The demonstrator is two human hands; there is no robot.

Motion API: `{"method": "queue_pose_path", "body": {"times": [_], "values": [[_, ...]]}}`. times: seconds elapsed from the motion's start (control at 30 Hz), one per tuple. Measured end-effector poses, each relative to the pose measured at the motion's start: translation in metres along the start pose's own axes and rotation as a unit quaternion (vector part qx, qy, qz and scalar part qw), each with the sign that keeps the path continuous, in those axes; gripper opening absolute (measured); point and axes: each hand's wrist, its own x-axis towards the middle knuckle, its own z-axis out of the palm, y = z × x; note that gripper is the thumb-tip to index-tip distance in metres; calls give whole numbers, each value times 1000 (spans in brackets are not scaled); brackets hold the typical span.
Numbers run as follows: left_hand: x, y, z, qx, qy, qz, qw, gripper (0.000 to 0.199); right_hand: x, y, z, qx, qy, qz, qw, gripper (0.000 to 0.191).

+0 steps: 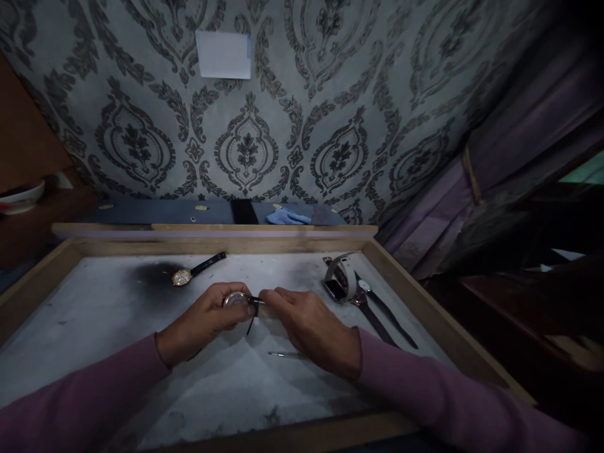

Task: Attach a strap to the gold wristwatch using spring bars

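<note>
Near the middle of the wood-framed tray, my left hand (207, 316) is closed around a round silver watch (234, 300), its face turned up. A thin dark strap piece (251, 324) hangs down beside the watch. My right hand (309, 321) is closed on a slim dark tool (256, 301) whose end meets the watch's right edge. The fingertips of both hands are close together. Below my right hand a thin metal tool (285, 355) lies on the white surface, its right end hidden by the hand.
A gold watch (182, 277) with a black strap lies at the back left of the tray (217, 230). Several watches, including a square-faced one (335, 289), lie at the right. Behind the tray is a blue cloth (289, 216). A curtain (438, 207) hangs at the right.
</note>
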Motion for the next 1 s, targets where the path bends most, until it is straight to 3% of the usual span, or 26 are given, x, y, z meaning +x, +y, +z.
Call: {"method": "queue_pose_path", "body": {"times": [0.23, 0.4, 0.6, 1.0], "values": [[1, -4, -1, -6, -1, 8, 1000, 17, 3, -3, -2, -99, -22, -11, 995, 31], [0, -2, 1, -16, 3, 4, 1000, 18, 5, -5, -1, -135, 3, -21, 991, 4], [1, 0, 3, -17, 7, 0, 1000, 18, 5, -3, 3, -156, 10, -33, 987, 17], [0, -5, 3, -29, 10, 0, 1000, 20, 3, 1, 8, -163, 17, -47, 985, 16]]}}
